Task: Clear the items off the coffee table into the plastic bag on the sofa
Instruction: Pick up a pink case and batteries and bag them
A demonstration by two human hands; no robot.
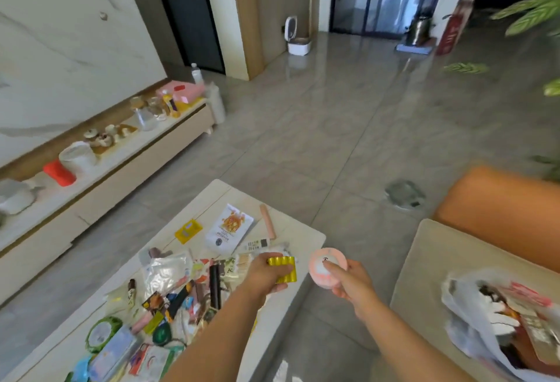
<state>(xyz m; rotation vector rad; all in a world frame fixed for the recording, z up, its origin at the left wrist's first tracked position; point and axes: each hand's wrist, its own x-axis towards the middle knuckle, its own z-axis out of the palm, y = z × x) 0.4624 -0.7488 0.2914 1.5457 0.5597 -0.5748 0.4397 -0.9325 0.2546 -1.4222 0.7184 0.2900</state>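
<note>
While my left hand (268, 272) grips the yellow pack (282, 269) over the table (306, 236) edge, my right hand (348, 283) pinches the pink disc (328, 267). Nearer my right, the bag (472, 315) lies at four o'clock on the sofa (424, 275), mouth facing me.

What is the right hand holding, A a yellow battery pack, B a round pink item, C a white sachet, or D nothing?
B: the right hand grips a round pink item, while the yellow battery pack is in the left hand.
</note>
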